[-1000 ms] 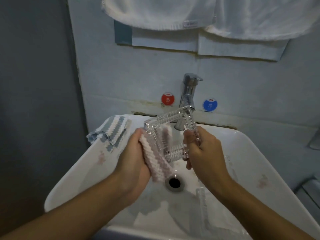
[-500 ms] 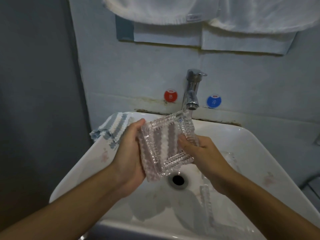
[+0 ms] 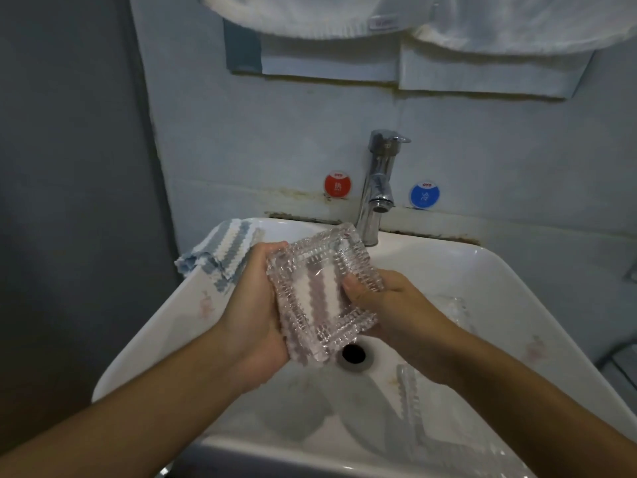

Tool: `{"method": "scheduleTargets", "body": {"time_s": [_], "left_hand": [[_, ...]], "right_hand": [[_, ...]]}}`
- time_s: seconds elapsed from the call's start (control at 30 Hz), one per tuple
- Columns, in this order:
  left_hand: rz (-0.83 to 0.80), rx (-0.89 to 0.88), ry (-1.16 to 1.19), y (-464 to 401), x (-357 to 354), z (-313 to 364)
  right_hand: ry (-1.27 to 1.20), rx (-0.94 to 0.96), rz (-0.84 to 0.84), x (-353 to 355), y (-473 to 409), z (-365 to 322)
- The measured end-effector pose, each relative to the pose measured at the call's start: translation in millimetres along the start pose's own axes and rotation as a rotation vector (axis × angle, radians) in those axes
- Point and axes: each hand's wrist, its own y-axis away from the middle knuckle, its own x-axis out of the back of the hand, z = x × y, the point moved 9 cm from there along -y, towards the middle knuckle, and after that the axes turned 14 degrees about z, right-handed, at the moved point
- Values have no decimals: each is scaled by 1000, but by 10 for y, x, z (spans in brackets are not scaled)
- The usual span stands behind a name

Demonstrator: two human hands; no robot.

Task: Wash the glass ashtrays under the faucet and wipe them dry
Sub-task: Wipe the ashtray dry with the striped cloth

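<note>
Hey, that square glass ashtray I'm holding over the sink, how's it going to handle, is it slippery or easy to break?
The ashtray looks like thick ribbed glass, so probably stiff and heavy for its size. It's held over a sink for washing, so likely wet; the ridges may help the left hand and right hand grip. Dropped on that hard basin, it could chip.

We can read "OYO" in small white letters at the top of the round red sticker (image 3: 337,184) on the wall left of the faucet (image 3: 377,188), and again at the top of the round blue sticker (image 3: 424,195) to its right. Each sticker bears a larger white mark below that word, but we cannot make either out. The small tag (image 3: 383,23) on the hem of the white towel (image 3: 310,15) hanging above carries print too blurred for us to read.
</note>
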Motion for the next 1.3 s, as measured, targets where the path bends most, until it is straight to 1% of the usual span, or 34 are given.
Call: {"method": "scheduleTargets", "body": {"time_s": [0.07,0.13,0.23,0.27,0.33,0.4,0.57,0.67,0.83,0.9,0.97,1.0,1.03,1.1,1.17,1.23,1.3], "left_hand": [[48,-26,-58,-26,52,22],[145,-64,-144,-45,125,57],[270,-24,-179,-58,257,-5],[285,-2,-195,-44,267,-38],[274,63,-225,-1,238,-113],[247,126,-252,48,195,-176],[229,127,-186,59,170,-159],[228,73,-148,60,151,-94],[360,-50,-178,0,303,13],[491,-86,-178,-7,444,30],[683,-183,-194,7,637,100],[730,-228,-212,25,662,142],[744,-255,-239,28,657,160],[708,-300,-328,10,598,171],[707,-359,-426,12,570,213],[725,-419,-477,43,544,277],[678,-474,-486,103,431,326]], "right_hand": [[-11,-64,9,14,-17,85],[-8,-78,55,55,-33,103],[32,-51,127,98,-49,104],[30,-46,143,103,-55,113],[8,-62,176,130,-64,122],[-15,-84,171,151,-61,101],[30,-102,45,59,-23,96],[-1,-129,7,-32,29,101],[-116,-209,28,-96,51,180],[-209,-318,30,-114,65,256],[-285,-427,-11,-181,125,304],[-295,-470,-37,-217,159,324],[-305,-510,-61,-243,183,355],[-322,-557,-93,-266,208,378],[-340,-540,-120,-255,201,320],[-402,-514,-115,-223,166,261],[-482,-523,-116,-217,143,272]]}}
